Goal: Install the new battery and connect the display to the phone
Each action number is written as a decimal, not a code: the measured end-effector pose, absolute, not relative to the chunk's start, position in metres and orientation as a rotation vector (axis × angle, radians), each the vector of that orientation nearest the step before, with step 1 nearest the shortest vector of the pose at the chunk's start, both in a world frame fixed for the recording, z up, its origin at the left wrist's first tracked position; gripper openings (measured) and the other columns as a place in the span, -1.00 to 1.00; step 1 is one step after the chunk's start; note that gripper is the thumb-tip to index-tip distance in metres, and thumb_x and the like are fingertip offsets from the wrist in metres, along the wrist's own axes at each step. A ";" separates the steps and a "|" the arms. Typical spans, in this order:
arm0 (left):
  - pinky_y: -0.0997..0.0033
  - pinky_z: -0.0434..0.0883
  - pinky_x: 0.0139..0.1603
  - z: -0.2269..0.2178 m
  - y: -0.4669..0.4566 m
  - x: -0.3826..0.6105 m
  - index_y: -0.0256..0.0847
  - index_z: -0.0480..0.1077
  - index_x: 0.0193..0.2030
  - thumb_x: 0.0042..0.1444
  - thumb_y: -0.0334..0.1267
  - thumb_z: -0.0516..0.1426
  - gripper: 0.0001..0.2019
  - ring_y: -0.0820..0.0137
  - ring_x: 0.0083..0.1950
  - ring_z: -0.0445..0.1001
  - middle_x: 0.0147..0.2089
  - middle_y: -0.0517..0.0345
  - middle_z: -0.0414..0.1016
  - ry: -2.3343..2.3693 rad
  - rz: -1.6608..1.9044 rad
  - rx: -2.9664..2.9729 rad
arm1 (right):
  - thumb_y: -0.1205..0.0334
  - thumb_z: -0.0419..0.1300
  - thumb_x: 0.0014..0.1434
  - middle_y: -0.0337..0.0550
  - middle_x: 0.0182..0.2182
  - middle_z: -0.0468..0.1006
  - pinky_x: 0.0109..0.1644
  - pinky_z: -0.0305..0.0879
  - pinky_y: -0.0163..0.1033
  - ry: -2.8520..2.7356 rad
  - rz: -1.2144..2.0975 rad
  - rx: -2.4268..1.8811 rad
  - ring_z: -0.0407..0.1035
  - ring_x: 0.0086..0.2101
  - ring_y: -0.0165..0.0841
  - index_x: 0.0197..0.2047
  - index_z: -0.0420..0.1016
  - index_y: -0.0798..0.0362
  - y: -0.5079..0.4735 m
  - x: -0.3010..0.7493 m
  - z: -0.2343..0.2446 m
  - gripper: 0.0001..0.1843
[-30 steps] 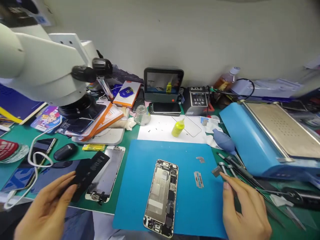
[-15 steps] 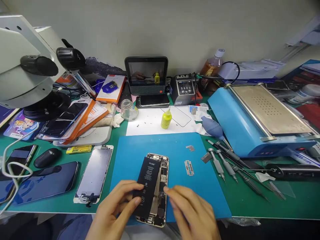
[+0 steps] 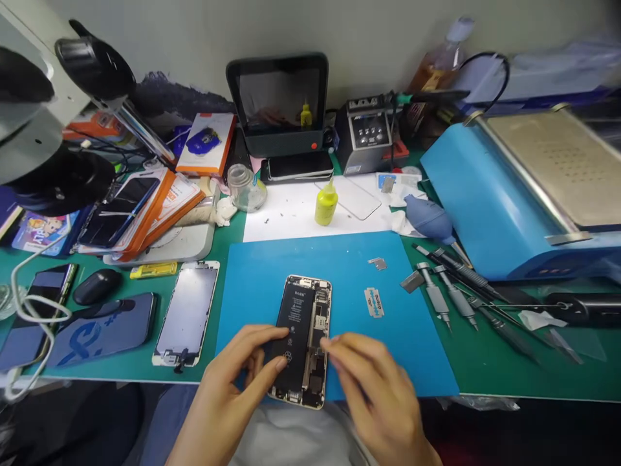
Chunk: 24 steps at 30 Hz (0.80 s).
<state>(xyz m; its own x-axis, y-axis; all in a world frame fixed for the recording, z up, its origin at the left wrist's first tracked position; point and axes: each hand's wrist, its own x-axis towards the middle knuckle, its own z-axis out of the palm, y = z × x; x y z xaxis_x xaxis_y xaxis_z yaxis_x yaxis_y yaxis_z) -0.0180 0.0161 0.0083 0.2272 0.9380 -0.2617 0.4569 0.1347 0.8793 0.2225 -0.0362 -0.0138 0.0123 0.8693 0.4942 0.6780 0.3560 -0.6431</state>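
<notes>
An opened phone body [image 3: 317, 310] lies on the blue mat with its circuit board bared along the right side. The black phone battery [image 3: 297, 317] sits along the left side of the body, nearly in line with it. My left hand [image 3: 242, 369] holds the battery at its left edge, thumb and index finger lying on its face and the other fingers curled below. My right hand [image 3: 373, 382] is by the body's right edge, fingers bent and tips together; whether anything is between them is hidden.
Right of the phone lie a razor blade [image 3: 374, 302] and a small metal piece [image 3: 378, 263]. A detached screen [image 3: 187, 314] lies left of the blue mat [image 3: 257, 265]. Behind stands a yellow bottle [image 3: 326, 205]; several precision tools [image 3: 436, 294] and a blue heating machine [image 3: 470, 200] are right.
The battery was tilted askew over the phone body and now lies nearly straight along its left side. My head view has shifted, and both hands stay beside the phone.
</notes>
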 end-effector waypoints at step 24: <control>0.47 0.59 -0.15 0.010 0.009 -0.022 0.18 0.66 0.29 0.61 -0.05 0.18 -0.73 0.39 -0.12 0.58 0.20 0.09 0.65 1.336 0.472 1.684 | 0.38 0.22 0.60 -0.15 0.00 0.68 -0.38 0.49 -0.29 -1.381 0.400 -1.537 0.53 -0.29 -0.40 0.23 0.70 -0.15 -0.039 0.223 -0.015 -0.68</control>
